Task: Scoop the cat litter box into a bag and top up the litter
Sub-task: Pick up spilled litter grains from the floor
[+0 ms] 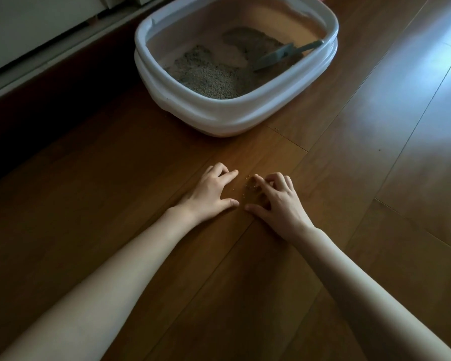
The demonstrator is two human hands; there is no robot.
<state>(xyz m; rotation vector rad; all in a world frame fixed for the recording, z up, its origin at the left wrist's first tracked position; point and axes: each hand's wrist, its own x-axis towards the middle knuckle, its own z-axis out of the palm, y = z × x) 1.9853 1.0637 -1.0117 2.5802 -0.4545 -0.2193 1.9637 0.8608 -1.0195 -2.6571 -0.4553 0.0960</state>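
Evidently we are tidying: left hand [208, 191] and right hand [276, 196], fingers loosely curled on the floor [323, 165], gripping nothing, corral stray granules [250, 186]. Litter box [235, 118] sits far, scoop [284, 54] inside, litter [208, 76] thin. No bag visible; top-up seemingly pending.

Wooden floor [323, 178], brown planks with seams running diagonally from lower left to upper right. Bright pale patch of light reflected on the planks at the right edge. Far-left strip of floor in deep shadow. White baseboard or door-frame ledge [37, 52] along the upper left corner, running diagonally, pale wall or panel above it. One small dark speck on the floor, right of centre.
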